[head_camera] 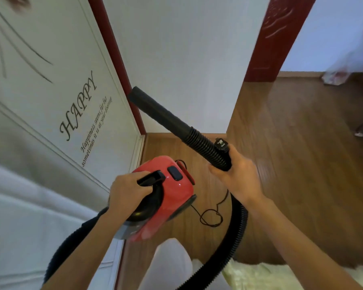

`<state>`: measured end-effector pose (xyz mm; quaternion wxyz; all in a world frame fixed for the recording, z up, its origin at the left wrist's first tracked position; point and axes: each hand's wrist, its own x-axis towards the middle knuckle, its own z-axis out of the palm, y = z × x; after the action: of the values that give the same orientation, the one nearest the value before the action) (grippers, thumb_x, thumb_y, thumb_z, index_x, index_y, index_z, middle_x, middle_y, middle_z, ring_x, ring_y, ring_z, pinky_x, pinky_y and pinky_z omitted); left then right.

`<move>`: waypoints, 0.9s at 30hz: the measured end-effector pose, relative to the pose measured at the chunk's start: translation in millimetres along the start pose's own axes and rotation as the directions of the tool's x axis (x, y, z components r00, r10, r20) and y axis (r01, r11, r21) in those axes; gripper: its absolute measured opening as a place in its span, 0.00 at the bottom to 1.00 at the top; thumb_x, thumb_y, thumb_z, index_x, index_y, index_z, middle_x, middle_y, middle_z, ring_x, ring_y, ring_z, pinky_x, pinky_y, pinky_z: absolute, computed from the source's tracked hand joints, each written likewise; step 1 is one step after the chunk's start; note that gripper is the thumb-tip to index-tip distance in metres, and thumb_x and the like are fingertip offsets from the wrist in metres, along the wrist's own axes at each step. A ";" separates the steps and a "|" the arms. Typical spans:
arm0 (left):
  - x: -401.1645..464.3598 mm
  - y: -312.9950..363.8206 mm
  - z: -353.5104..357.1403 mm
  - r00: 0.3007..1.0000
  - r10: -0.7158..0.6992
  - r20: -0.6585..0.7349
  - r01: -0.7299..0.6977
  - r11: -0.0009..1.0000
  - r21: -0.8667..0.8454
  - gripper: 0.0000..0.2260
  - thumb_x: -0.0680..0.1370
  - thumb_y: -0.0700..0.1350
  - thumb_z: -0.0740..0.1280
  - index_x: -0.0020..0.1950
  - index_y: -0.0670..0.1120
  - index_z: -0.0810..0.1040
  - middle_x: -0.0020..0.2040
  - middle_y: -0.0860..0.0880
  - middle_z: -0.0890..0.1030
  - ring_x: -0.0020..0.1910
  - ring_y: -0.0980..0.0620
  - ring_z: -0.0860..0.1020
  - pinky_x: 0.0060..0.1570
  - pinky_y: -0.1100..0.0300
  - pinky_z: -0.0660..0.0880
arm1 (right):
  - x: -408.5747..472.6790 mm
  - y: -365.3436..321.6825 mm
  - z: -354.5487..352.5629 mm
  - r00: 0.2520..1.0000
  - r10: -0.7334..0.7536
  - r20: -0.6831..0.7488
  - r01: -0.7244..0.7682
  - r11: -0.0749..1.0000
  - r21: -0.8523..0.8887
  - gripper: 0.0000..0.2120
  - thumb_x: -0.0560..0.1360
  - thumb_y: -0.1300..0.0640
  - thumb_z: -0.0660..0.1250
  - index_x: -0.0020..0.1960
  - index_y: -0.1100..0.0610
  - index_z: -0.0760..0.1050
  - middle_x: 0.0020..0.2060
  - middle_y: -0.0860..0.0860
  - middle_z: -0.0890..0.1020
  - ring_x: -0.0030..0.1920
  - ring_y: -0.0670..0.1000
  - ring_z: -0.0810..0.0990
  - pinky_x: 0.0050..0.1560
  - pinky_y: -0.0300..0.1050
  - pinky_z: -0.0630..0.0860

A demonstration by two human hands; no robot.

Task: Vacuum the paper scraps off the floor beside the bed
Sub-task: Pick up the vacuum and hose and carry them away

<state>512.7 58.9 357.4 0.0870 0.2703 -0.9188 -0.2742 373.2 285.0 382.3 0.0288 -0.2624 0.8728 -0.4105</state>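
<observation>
Setup step: left hand (pixel 128 190) grips the vacuum (pixel 166 197) handle, right hand (pixel 232 174) clamps hose (pixel 208 147) and plug (pixel 222 144); next, plug in.

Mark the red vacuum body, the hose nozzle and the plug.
red vacuum body (pixel 176 191), head view, on its red top shell.
hose nozzle (pixel 155 109), head view, mid smooth tube.
plug (pixel 221 144), head view, its black housing.

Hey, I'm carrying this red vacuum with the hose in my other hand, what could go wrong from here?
The thin black cord hangs in loops under the red vacuum, near your legs, so it might snag or trip you. The nozzle points up towards the white wall and could knock it. The plug, held with the hose by your right hand, might slip free.
</observation>
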 end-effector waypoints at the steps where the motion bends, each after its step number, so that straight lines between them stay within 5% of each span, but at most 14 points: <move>1: 19.3 2.1 1.9 1.000 -0.001 -0.009 0.001 1.000 -0.004 0.10 0.69 0.42 0.73 0.48 0.53 0.85 0.37 0.51 0.84 0.37 0.51 0.80 0.38 0.71 0.70 | 20.9 3.9 2.0 1.000 -0.008 0.025 0.009 1.000 -0.017 0.21 0.71 0.51 0.73 0.61 0.52 0.73 0.45 0.44 0.81 0.44 0.44 0.80 0.41 0.40 0.79; 7: 151.4 -12.2 29.3 0.999 -0.032 0.006 0.032 0.999 -0.012 0.12 0.67 0.44 0.73 0.49 0.55 0.85 0.37 0.52 0.84 0.37 0.49 0.80 0.40 0.58 0.77 | 153.2 33.0 28.5 0.990 -0.042 0.134 0.051 0.997 -0.063 0.20 0.71 0.51 0.72 0.61 0.50 0.73 0.42 0.42 0.80 0.41 0.43 0.79 0.39 0.38 0.76; 14: 283.7 -23.4 55.3 1.000 -0.025 0.006 0.025 1.000 -0.014 0.12 0.65 0.48 0.66 0.45 0.52 0.85 0.34 0.52 0.83 0.35 0.48 0.79 0.37 0.60 0.74 | 290.0 60.7 55.3 0.985 0.039 0.169 -0.017 0.991 -0.133 0.19 0.72 0.52 0.73 0.60 0.53 0.73 0.40 0.44 0.79 0.36 0.40 0.76 0.32 0.30 0.70; 18: 347.0 -30.1 70.1 0.999 -0.040 -0.027 0.041 0.999 0.009 0.10 0.68 0.49 0.67 0.45 0.51 0.85 0.35 0.52 0.83 0.34 0.48 0.80 0.36 0.62 0.72 | 361.3 86.3 67.7 0.971 0.093 0.218 -0.062 0.987 -0.148 0.21 0.72 0.50 0.72 0.62 0.54 0.72 0.42 0.47 0.81 0.39 0.46 0.79 0.37 0.41 0.77; 22: 405.8 -35.8 99.7 0.984 -0.168 -0.057 0.167 0.986 -0.018 0.06 0.70 0.43 0.72 0.45 0.49 0.85 0.35 0.49 0.84 0.34 0.48 0.79 0.35 0.68 0.67 | 439.9 120.3 91.2 0.942 0.105 0.318 -0.034 0.974 -0.223 0.22 0.72 0.48 0.71 0.63 0.52 0.70 0.43 0.47 0.81 0.40 0.47 0.79 0.33 0.38 0.72; 27: 461.4 -49.4 153.7 0.918 -0.380 -0.111 0.375 0.925 -0.066 0.08 0.71 0.45 0.70 0.48 0.47 0.85 0.37 0.47 0.84 0.37 0.44 0.81 0.42 0.60 0.74 | 532.5 170.7 133.1 0.857 0.102 0.505 0.044 0.962 -0.269 0.22 0.73 0.45 0.69 0.62 0.52 0.70 0.45 0.48 0.82 0.42 0.48 0.79 0.39 0.44 0.76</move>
<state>100.5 -156.9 207.3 0.0939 0.4567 -0.8362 -0.2887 -123.9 24.7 257.3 0.2304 -0.3506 0.8851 -0.2015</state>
